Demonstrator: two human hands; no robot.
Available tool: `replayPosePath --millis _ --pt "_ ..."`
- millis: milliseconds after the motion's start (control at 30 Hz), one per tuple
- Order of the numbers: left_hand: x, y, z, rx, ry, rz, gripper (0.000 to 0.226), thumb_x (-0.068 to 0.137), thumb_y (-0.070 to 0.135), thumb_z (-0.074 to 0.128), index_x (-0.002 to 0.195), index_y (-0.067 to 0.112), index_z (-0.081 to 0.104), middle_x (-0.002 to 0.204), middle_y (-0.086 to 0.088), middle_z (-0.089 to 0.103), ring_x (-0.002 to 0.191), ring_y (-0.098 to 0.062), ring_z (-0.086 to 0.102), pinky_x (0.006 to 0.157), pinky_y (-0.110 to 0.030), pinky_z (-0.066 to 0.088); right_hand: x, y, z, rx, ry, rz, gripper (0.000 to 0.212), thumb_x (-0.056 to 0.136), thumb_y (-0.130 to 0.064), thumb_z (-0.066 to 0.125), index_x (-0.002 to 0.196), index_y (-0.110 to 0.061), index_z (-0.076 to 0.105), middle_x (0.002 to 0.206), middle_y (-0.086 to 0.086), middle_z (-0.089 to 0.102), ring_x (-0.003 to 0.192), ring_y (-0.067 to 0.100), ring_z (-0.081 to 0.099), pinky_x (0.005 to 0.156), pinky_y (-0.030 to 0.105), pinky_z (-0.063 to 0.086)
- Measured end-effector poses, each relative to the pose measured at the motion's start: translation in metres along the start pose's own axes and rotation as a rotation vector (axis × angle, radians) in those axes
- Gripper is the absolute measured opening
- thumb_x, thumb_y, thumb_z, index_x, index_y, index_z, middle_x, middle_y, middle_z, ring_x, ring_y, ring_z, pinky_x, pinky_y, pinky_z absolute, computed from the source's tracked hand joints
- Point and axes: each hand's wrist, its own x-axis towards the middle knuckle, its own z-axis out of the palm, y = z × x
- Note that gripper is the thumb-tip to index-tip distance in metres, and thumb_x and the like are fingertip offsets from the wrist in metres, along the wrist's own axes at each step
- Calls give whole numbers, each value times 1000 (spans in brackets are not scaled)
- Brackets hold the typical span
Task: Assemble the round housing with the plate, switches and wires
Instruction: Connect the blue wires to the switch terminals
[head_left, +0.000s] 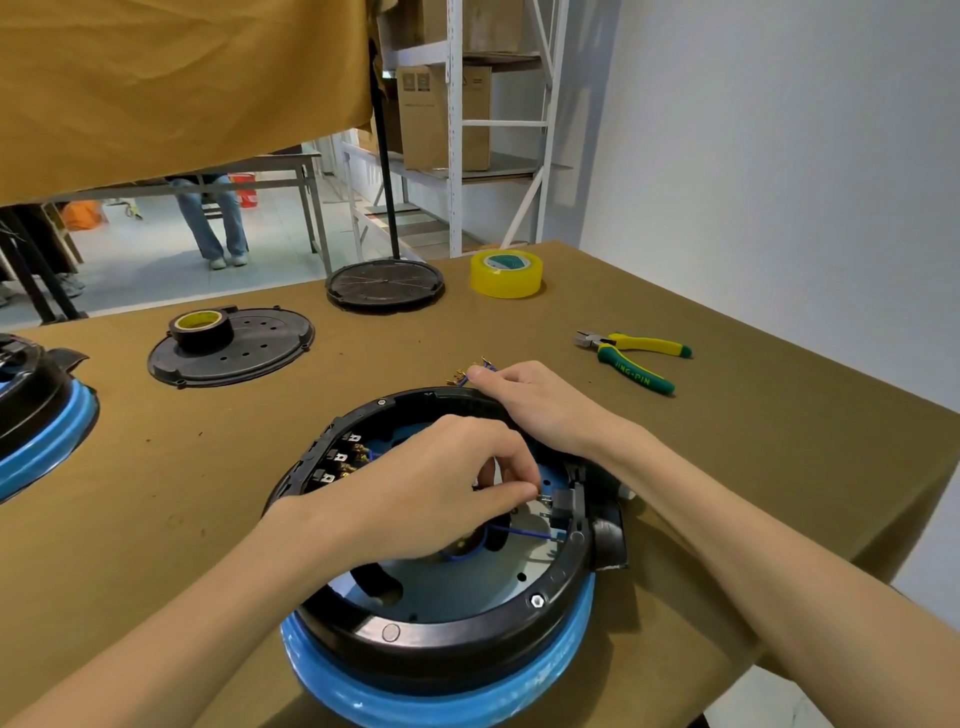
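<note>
While the right hand (524, 397) pinches wire terminals (462, 375) beyond the housing (467, 631), the left hand (441, 488) pinches something unclear inside.

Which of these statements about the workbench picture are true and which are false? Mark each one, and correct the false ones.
1. The left hand reaches inside the round housing. True.
2. The pliers are held in the right hand. False: they lie on the table, to the right of both hands.
3. The yellow tape roll stands at the far side of the table. True.
4. The black tape roll sits on the bare table. False: it rests on a black perforated disc.
5. Blue wires show inside the housing. True.
</note>
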Motion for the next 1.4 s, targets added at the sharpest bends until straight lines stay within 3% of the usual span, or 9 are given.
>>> replayPosePath --millis 133,200,467,600,867,1000,1133,1300,1400 --pt "-2 -5 0 -68 -2 17 9 99 33 66 95 38 72 89 14 68 85 -7 62 80 -31 53 1 -1 0 -4 -7 -18 65 108 -43 46 90 18 59 74 12 46 70 23 40 71 36 33" --pt "-4 -6 1 -80 -7 20 9 99 33 65 95 38 71 89 16 68 86 -6 62 81 -30 52 1 -2 0 -17 1 -31 59 108 -42 47 76 6 56 70 10 39 67 22 36 68 36 31" --pt "-6 -3 -2 -165 43 76 11 99 25 67 93 32 72 85 19 74 85 -1 68 79 -16 50 0 -2 0 -24 8 -29 52 107 -40 52 62 -14 49 60 0 37 58 15 34 61 31 30" --pt "-9 -3 1 -129 41 66 9 99 31 66 93 36 73 88 26 67 87 -2 64 81 -23 50 -2 -4 0 -28 2 -33 48 107 -40 51 71 -8 52 67 9 33 65 21 31 65 35 27" --pt "-11 -5 3 -93 65 90 8 97 33 67 94 36 73 86 14 66 80 -14 63 75 -32 52 -3 -5 0 -45 0 -36 46 107 -40 51 74 -8 52 66 6 32 65 22 31 64 36 27" --pt "-12 -5 2 -86 67 98 9 97 34 66 93 38 73 89 16 67 80 -12 62 73 -30 51 -4 -5 0 -42 -3 -31 47 107 -42 50 75 -8 55 68 8 35 66 22 34 65 36 29" --pt "-13 -4 3 -86 59 97 11 97 36 66 91 42 72 89 18 67 80 -11 61 74 -29 51 -4 -4 0 -45 -9 -19 59 107 -42 50 83 11 58 74 11 38 69 24 35 68 36 30" --pt "-12 -3 5 -73 77 85 11 97 37 66 94 37 76 90 18 66 84 -11 62 75 -28 51 -5 -6 1 -54 9 -35 51 107 -41 51 74 -2 56 73 11 34 68 25 30 65 35 25" --pt "-11 -1 6 -75 89 85 10 96 37 68 92 37 77 86 17 68 81 -8 63 73 -26 52 -5 -6 2 -55 15 -28 54 106 -41 52 74 1 57 70 11 35 66 23 32 64 35 26"
